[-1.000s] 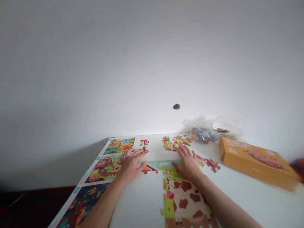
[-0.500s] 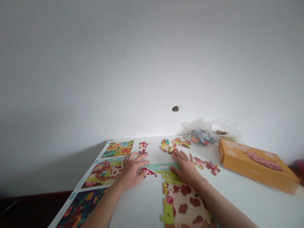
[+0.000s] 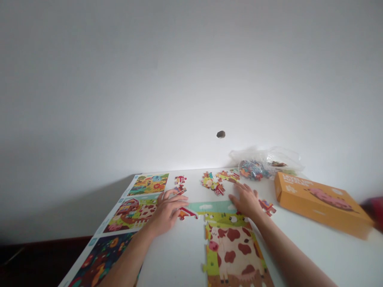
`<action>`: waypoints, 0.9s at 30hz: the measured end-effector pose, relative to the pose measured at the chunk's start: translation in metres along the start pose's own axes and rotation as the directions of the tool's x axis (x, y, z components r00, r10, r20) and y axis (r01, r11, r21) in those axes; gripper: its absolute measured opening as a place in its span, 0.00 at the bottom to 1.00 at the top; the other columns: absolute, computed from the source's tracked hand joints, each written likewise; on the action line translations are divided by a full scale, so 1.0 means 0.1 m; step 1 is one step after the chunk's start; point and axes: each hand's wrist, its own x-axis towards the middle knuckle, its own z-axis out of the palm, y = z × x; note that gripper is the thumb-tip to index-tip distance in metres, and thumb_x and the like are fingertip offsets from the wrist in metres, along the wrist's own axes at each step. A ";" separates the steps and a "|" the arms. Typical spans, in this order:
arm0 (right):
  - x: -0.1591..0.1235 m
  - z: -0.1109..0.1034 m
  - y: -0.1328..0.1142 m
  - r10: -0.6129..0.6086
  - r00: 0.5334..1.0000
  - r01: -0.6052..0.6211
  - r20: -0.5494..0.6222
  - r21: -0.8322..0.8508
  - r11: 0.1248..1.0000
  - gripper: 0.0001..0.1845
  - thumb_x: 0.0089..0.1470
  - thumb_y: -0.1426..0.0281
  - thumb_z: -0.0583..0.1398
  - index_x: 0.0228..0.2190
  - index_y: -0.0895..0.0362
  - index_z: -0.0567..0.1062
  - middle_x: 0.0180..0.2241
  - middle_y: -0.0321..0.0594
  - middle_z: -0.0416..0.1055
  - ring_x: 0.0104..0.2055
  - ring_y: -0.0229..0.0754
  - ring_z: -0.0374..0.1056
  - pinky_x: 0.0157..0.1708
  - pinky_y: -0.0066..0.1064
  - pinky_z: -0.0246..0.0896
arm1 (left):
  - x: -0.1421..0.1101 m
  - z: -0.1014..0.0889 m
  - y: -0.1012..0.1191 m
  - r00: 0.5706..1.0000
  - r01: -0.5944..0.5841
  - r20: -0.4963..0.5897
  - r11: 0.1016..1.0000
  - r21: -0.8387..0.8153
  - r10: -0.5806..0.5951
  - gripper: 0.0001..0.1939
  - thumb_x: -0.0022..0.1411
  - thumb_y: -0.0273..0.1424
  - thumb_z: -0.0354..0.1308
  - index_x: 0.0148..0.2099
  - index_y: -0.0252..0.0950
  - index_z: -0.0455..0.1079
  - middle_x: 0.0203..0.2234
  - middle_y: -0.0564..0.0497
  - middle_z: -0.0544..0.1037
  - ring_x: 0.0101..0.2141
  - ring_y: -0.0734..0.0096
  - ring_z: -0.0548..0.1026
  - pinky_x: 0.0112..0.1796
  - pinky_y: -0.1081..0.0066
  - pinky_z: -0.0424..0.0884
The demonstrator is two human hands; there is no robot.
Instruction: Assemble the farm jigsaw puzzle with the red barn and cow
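Note:
A partly joined jigsaw puzzle [image 3: 235, 255] with a brown-spotted cow lies flat on the white table, its sky strip running left along the top. My left hand [image 3: 167, 211] rests with fingers spread beside the red-roof piece [image 3: 188, 213] at the strip's left end. At the upper right of the puzzle, my right hand [image 3: 247, 199] reaches over the table, fingers apart and palm down, hiding what is beneath it. Loose puzzle pieces [image 3: 212, 183] lie beyond the puzzle, between the hands. Two red barn pieces [image 3: 180, 180] are just past my left fingers.
Printed picture sheets [image 3: 128, 213] line the table's left side. An orange puzzle box [image 3: 323, 203] stands at the right. Clear plastic bags [image 3: 254, 169] of pieces sit by the wall [image 3: 191, 79], which has a hole. Another loose piece [image 3: 267, 207] lies right of my right hand.
My right hand has moved right and away from me, off the puzzle's sky strip, uncovering the sheep and a barn piece. My left hand has shifted slightly left.

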 end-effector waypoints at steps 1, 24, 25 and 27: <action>0.01 0.00 0.02 -0.007 1.000 0.007 0.015 -0.001 1.000 0.25 0.60 0.59 0.55 0.56 0.51 0.69 0.63 0.43 0.61 0.64 0.56 0.54 0.59 0.57 0.48 | 0.00 0.01 -0.02 1.000 0.001 -0.026 1.000 -0.006 -0.001 0.19 0.61 0.23 0.53 0.45 0.49 0.79 0.47 0.54 0.81 0.54 0.58 0.68 0.57 0.51 0.58; -0.02 0.04 -0.09 -0.120 0.990 0.114 0.075 0.085 0.990 0.25 0.61 0.61 0.53 0.58 0.46 0.68 0.65 0.39 0.58 0.68 0.55 0.48 0.63 0.62 0.34 | 0.01 0.03 -0.06 0.999 -0.001 -0.055 1.000 -0.015 0.001 0.17 0.63 0.24 0.52 0.38 0.46 0.80 0.42 0.55 0.83 0.48 0.61 0.70 0.53 0.56 0.64; -0.04 0.03 -0.11 -0.131 0.987 0.123 0.089 0.092 0.988 0.25 0.61 0.61 0.53 0.59 0.46 0.67 0.66 0.38 0.57 0.68 0.56 0.46 0.64 0.63 0.33 | 0.01 0.03 -0.06 0.999 -0.004 -0.054 1.000 -0.019 0.003 0.17 0.63 0.24 0.52 0.38 0.46 0.80 0.42 0.55 0.83 0.48 0.61 0.70 0.53 0.56 0.64; -0.06 0.02 -0.14 -0.140 0.985 0.130 0.104 0.097 0.987 0.26 0.61 0.60 0.53 0.60 0.46 0.66 0.67 0.38 0.56 0.69 0.56 0.44 0.64 0.63 0.31 | 0.02 0.02 -0.05 0.999 -0.012 -0.051 1.000 -0.022 0.010 0.16 0.64 0.25 0.52 0.39 0.47 0.80 0.42 0.54 0.83 0.48 0.61 0.70 0.52 0.56 0.65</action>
